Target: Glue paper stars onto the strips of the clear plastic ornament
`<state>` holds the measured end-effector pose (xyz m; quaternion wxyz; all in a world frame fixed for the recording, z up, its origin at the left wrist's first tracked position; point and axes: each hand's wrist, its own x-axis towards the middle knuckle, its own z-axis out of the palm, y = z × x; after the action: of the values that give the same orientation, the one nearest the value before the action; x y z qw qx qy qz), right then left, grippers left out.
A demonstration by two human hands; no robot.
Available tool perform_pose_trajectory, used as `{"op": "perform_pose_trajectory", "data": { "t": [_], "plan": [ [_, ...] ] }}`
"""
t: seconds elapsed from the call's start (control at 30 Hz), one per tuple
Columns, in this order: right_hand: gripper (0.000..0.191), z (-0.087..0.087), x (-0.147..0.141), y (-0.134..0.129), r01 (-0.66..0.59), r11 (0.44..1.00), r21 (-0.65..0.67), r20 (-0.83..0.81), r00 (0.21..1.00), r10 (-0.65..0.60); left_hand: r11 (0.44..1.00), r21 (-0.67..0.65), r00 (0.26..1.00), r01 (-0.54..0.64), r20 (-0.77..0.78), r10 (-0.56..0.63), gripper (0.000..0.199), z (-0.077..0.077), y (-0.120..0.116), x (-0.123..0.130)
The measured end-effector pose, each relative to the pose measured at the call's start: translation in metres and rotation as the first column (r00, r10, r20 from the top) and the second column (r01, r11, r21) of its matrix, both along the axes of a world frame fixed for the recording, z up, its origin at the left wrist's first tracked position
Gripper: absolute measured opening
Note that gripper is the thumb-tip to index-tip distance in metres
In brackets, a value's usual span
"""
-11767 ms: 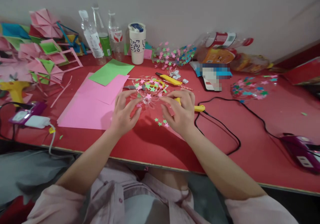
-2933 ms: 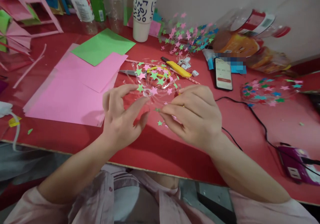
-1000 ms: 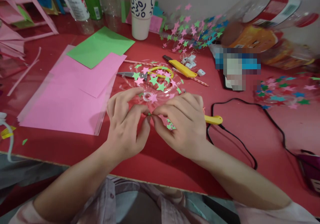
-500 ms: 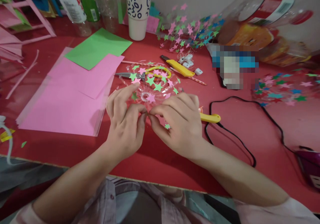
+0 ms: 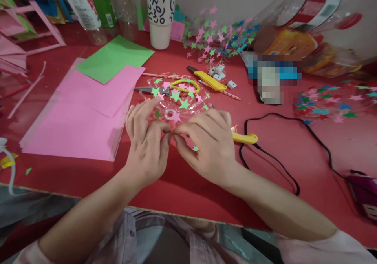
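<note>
My left hand [image 5: 147, 146] and my right hand [image 5: 209, 146] meet at their fingertips over the table. Each pinches thumb against forefinger, and whatever lies between the tips is too small to make out. Just beyond my fingers lies a clear plastic piece cut into radiating strips [image 5: 170, 114], with green and pink paper stars [image 5: 184, 104] on it. Scissors with yellow handles [image 5: 196, 84] rest at its far side. A yellow handle [image 5: 246, 138] sticks out from behind my right hand; its other end is hidden.
Pink paper sheets [image 5: 73, 126] and a green sheet [image 5: 118, 60] lie left. Behind are a yellow cutter [image 5: 209, 80], a white cup [image 5: 161, 17] and star-covered plastic [image 5: 218, 36]. A black cable [image 5: 321, 142] curves across the right, near a purple box [image 5: 363, 195].
My hands keep the same fingertip pinch, with barely any movement. The whole view has shifted slightly, so things on the table appear a little further left.
</note>
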<state>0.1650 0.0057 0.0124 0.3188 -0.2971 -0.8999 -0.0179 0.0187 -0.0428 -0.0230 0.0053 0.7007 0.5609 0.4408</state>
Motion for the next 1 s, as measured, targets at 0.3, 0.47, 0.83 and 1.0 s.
{"op": "perform_pose_trajectory", "data": {
  "t": [0.3,0.47,0.83,1.0],
  "plan": [
    [0.009,-0.0002,-0.0001,-0.0006,-0.001,1.000,-0.008,0.009,1.000,0.002,1.000,0.022,1.000,0.000,-0.016,0.001,0.013,-0.0004,0.0024,0.0014],
    [0.008,-0.0004,-0.0001,-0.0002,-0.010,1.000,0.004,0.010,1.000,0.009,1.000,0.011,1.000,0.002,-0.008,-0.001,0.012,-0.0009,0.0032,0.0016],
    [0.011,-0.0010,-0.0001,-0.0003,0.003,1.000,-0.008,0.035,0.999,-0.003,1.000,0.020,1.000,0.009,0.004,-0.009,0.010,-0.0012,0.0036,0.0011],
    [0.012,-0.0015,-0.0003,0.0001,0.008,1.000,0.009,0.035,0.999,-0.008,1.000,0.022,1.000,0.014,0.016,-0.014,0.011,-0.0002,0.0039,0.0014]
  ]
}}
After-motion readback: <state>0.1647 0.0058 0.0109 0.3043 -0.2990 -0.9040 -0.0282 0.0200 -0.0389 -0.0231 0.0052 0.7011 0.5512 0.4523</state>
